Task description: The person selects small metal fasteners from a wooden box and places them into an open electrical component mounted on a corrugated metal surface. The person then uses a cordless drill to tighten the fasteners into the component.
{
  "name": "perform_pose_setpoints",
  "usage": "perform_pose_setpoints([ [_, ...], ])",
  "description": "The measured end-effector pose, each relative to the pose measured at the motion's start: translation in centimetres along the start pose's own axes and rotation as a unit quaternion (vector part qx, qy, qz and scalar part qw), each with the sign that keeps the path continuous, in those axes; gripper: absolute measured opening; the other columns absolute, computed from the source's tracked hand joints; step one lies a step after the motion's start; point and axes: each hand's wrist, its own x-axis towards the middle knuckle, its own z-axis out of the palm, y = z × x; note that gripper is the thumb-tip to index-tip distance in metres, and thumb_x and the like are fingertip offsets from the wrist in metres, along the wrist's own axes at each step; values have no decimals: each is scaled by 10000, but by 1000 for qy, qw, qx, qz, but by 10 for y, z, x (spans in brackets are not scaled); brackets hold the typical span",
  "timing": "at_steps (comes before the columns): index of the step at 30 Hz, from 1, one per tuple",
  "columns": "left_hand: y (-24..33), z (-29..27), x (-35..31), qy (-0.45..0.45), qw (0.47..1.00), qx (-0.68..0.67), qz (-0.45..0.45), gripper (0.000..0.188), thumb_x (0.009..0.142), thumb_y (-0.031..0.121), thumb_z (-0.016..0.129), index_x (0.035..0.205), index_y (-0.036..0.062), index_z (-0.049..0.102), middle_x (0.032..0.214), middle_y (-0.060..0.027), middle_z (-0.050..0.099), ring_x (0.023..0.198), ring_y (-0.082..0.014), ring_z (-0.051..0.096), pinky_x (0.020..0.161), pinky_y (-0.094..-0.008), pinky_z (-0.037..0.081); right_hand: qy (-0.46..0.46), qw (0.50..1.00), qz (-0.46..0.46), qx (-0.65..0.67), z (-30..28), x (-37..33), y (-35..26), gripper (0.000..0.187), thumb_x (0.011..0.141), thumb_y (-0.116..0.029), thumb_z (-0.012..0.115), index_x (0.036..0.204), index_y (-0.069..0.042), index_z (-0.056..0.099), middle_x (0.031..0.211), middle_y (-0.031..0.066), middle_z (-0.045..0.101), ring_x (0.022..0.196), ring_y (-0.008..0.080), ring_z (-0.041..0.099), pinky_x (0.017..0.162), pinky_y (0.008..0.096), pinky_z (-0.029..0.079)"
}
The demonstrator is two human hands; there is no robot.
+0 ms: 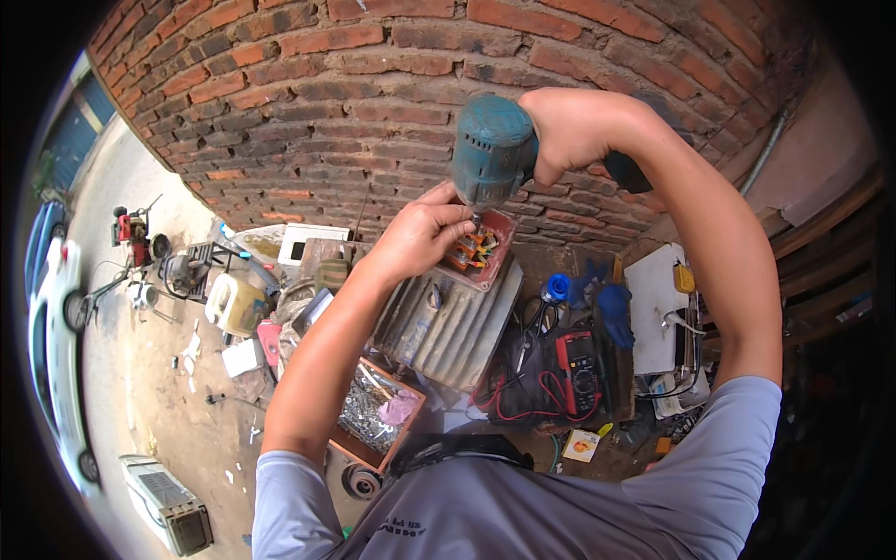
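Note:
My right hand [574, 135] is wrapped round the grip of a teal power drill [488, 154], which points down. Below its nose lies the open reddish terminal box [504, 245] of an electric motor [448, 327] with a ribbed grey casing. Orange and yellow wires [478, 250] show inside the box. At the drill's tip, the fingers of my left hand [420, 238] are pinched together, over the box's left edge. What they hold, if anything, is too small to make out. The drill's body partly hides the fingertips.
A brick wall [411, 93] rises just beyond the motor. Right of it lie a red multimeter [579, 373] with leads, blue gloves [614, 313] and a blue tape roll [555, 287]. A wooden box of screws [369, 411] stands nearer left, a yellowish jerrycan [233, 303] farther left.

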Motion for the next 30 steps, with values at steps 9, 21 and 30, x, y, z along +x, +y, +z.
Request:
perform_pose_setpoints([
  [9, -6, 6, -1, -60, 996, 57, -35, 219, 911, 132, 688, 1092, 13, 726, 1374, -148, 583, 1284, -392, 528, 1042, -440, 455, 15, 999, -6, 37, 29, -4, 14, 213, 634, -79, 784, 709, 53, 634, 588, 111, 606, 508, 213, 590, 450, 371, 456],
  [21, -19, 20, 5, -104, 984, 94, -106, 456, 702, 270, 813, 1109, 77, 739, 1501, -128, 491, 1496, -408, 239, 1202, -451, 291, -36, 998, 42, 25, 37, 8, -1, 274, 625, -77, 791, 851, 27, 676, 654, 148, 651, 576, 259, 611, 538, 414, 498],
  [30, -2, 24, 10, -86, 971, 91, -206, 555, 674, 243, 829, 1206, 140, 707, 1492, -107, 513, 1486, -341, 304, 1141, -401, 396, -22, 999, 32, 30, 33, 8, -7, 178, 649, -47, 783, 647, 54, 636, 573, 154, 609, 466, 234, 579, 420, 391, 466],
])
